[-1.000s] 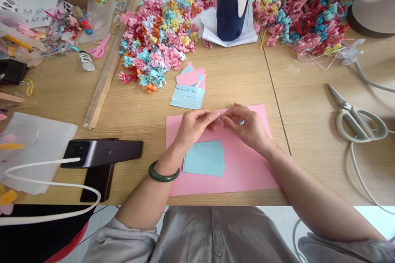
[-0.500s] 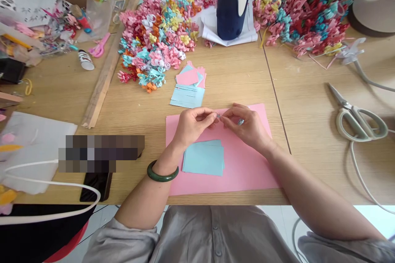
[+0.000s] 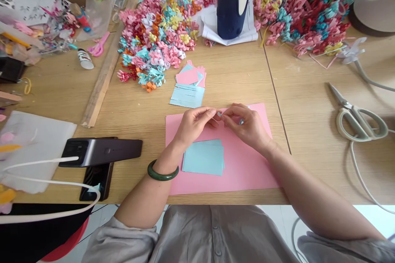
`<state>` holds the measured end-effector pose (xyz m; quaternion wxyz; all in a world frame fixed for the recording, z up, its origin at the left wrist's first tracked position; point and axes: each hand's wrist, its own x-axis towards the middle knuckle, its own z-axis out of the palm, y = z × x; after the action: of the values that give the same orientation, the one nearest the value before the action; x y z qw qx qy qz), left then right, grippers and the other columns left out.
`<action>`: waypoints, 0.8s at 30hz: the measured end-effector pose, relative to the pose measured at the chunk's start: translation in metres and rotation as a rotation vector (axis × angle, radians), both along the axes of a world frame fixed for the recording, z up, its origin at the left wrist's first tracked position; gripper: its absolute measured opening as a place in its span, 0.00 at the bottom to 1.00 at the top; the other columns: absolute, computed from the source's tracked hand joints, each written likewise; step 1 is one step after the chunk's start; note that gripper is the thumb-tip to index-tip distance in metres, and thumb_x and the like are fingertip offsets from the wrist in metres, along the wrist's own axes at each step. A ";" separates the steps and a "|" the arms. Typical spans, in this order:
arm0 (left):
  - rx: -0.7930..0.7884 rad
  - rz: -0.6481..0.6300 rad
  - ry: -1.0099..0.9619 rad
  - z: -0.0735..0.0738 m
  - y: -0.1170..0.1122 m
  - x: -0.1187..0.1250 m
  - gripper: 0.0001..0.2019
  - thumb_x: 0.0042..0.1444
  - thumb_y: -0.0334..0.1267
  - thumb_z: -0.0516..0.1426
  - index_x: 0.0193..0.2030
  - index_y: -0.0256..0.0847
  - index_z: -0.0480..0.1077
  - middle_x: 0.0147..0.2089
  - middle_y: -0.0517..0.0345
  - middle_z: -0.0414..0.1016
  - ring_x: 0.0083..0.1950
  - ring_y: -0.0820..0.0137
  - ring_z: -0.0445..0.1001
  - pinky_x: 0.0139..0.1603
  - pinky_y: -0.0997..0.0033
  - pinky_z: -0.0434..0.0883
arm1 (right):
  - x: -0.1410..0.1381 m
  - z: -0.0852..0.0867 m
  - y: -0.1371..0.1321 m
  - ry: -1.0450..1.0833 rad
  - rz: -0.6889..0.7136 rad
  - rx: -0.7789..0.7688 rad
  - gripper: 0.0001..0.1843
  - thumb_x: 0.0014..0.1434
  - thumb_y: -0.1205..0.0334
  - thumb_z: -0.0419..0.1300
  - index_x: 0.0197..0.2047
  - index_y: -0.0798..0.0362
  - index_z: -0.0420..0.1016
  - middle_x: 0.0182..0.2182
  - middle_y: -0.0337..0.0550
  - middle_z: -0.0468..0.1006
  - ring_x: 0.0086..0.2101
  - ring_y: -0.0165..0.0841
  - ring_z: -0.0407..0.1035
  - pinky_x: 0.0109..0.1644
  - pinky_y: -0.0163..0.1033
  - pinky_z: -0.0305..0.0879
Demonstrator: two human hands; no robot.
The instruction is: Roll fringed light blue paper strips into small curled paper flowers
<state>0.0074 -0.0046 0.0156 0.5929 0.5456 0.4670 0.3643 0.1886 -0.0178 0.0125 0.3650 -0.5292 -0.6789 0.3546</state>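
Observation:
Above a pink paper sheet (image 3: 247,160), my two hands meet fingertip to fingertip. Between them is a small light-blue paper strip (image 3: 219,114). My right hand (image 3: 245,121) pinches it, and another bit of blue paper (image 3: 241,121) shows within its curled fingers. My left hand (image 3: 196,124) is closed, thumb against forefinger, right at the strip's other side; its grip is partly hidden. Below the hands, a stack of light-blue paper rectangles (image 3: 203,158) lies on the pink sheet. Further back lie blue slit paper pieces (image 3: 187,95) and small pink paper pieces (image 3: 187,77).
Curled paper flowers (image 3: 160,37) are heaped behind, with another heap (image 3: 305,12) at back right. A dark-blue bottle (image 3: 231,12) stands between them. Grey-handled scissors (image 3: 359,121) lie right; a wooden strip (image 3: 100,86), pink scissors (image 3: 99,46) and a phone-like device (image 3: 114,151) lie left.
The fingertips have shifted slightly, and more of the small blue strip shows between them. Both hands stay in nearly the same place.

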 end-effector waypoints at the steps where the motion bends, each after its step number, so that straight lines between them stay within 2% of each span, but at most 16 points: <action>1: -0.044 -0.021 -0.039 0.000 0.001 -0.001 0.16 0.60 0.48 0.59 0.42 0.36 0.79 0.37 0.51 0.82 0.35 0.69 0.79 0.40 0.68 0.78 | 0.000 0.000 0.000 -0.001 -0.003 -0.009 0.09 0.61 0.60 0.60 0.29 0.51 0.74 0.33 0.43 0.79 0.35 0.34 0.70 0.40 0.40 0.66; 6: -0.095 -0.041 -0.066 -0.001 0.002 -0.003 0.16 0.58 0.49 0.62 0.38 0.36 0.81 0.37 0.50 0.83 0.38 0.66 0.81 0.45 0.64 0.79 | 0.001 0.003 0.000 -0.025 0.008 -0.010 0.09 0.60 0.62 0.60 0.28 0.52 0.73 0.30 0.42 0.76 0.33 0.32 0.68 0.39 0.40 0.65; 15: -0.021 -0.042 0.046 -0.003 0.003 -0.006 0.14 0.55 0.47 0.64 0.38 0.38 0.82 0.36 0.53 0.84 0.35 0.68 0.80 0.42 0.68 0.78 | 0.002 0.003 0.001 -0.065 0.058 0.021 0.08 0.60 0.63 0.60 0.28 0.50 0.74 0.29 0.40 0.78 0.33 0.33 0.69 0.47 0.44 0.67; 24: 0.028 -0.024 0.069 -0.002 0.002 -0.003 0.14 0.58 0.47 0.62 0.39 0.37 0.81 0.38 0.51 0.83 0.35 0.68 0.81 0.40 0.68 0.78 | 0.003 0.001 0.001 -0.087 0.027 0.028 0.10 0.61 0.60 0.60 0.28 0.50 0.73 0.30 0.42 0.77 0.34 0.33 0.69 0.46 0.43 0.68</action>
<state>0.0048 -0.0022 0.0137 0.5732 0.5714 0.4756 0.3447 0.1915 -0.0168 0.0131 0.3377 -0.5300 -0.7060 0.3265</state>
